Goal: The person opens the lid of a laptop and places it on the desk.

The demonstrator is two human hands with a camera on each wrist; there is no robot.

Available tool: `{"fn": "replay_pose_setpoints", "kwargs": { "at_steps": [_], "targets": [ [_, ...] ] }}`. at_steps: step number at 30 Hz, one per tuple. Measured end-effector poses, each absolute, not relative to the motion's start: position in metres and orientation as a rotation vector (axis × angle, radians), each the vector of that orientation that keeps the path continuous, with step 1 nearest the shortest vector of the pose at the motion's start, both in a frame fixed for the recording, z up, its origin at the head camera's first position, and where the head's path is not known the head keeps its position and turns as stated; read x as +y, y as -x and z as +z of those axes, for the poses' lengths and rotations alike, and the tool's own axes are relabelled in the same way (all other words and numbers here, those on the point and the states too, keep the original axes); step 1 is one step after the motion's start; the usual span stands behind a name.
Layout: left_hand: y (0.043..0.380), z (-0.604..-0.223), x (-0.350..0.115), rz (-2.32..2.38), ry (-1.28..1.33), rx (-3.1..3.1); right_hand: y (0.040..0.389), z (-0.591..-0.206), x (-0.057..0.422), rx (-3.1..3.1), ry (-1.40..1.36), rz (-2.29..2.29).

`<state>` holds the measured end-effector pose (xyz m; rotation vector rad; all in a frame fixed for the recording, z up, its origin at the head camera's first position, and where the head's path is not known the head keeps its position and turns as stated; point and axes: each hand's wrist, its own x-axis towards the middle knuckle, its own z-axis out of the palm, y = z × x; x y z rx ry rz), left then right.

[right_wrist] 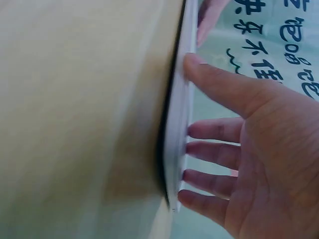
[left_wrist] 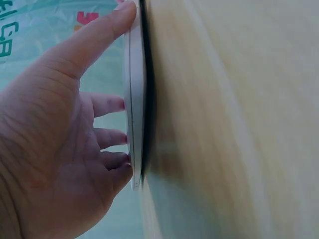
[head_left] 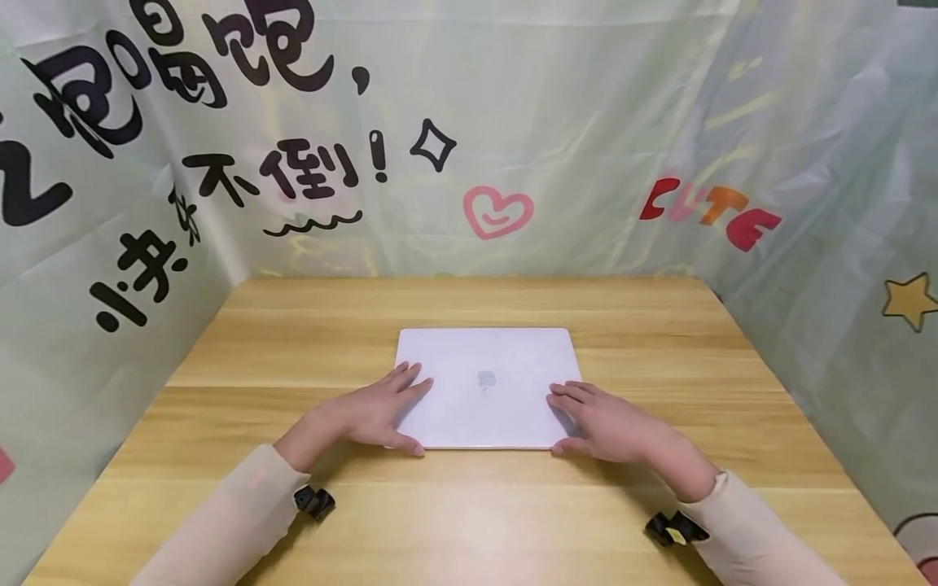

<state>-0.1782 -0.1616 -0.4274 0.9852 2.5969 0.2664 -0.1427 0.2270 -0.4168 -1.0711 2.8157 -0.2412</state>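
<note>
A closed silver laptop (head_left: 487, 407) with a faint apple logo lies flat on the wooden table. My left hand (head_left: 375, 409) touches its left side with spread fingers on the lid and the thumb by the front edge. On the opposite side, my right hand (head_left: 604, 419) rests its fingertips on the lid, thumb near the front right corner. From the left wrist, the laptop's thin side (left_wrist: 135, 99) shows, with fingers and thumb of the left hand (left_wrist: 65, 134) touching it. The right wrist view has the right hand (right_wrist: 269, 144) with fairly straight fingers against the laptop edge (right_wrist: 178, 124).
The wooden table (head_left: 293, 334) extends around the laptop on all sides. A pale green printed cloth (head_left: 572, 106) hangs behind it and along both sides. Small black devices sit at the left cuff (head_left: 315, 503) and the right cuff (head_left: 676, 529).
</note>
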Motion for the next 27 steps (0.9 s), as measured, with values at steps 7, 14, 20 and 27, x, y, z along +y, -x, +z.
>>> {"fn": "replay_pose_setpoints", "kwargs": {
  "at_steps": [7, 14, 20, 27],
  "targets": [
    [0.179, -0.426, -0.169, 0.389, -0.983, 2.606, 0.15, -0.411, 0.215, 2.802, 1.052, -0.276],
    [0.175, -0.428, -0.175, 0.521, -1.004, 2.597, 0.157, -0.404, 0.195, 2.803, 1.139, -0.386],
    [0.173, -0.431, -0.182, 0.698, -0.956, 2.633, 0.163, -0.406, 0.177, 2.827, 1.252, -0.486],
    [0.173, -0.432, -0.187, 0.788, -0.902, 2.677, 0.166, -0.414, 0.17, 2.836, 1.382, -0.58]
  ]
}}
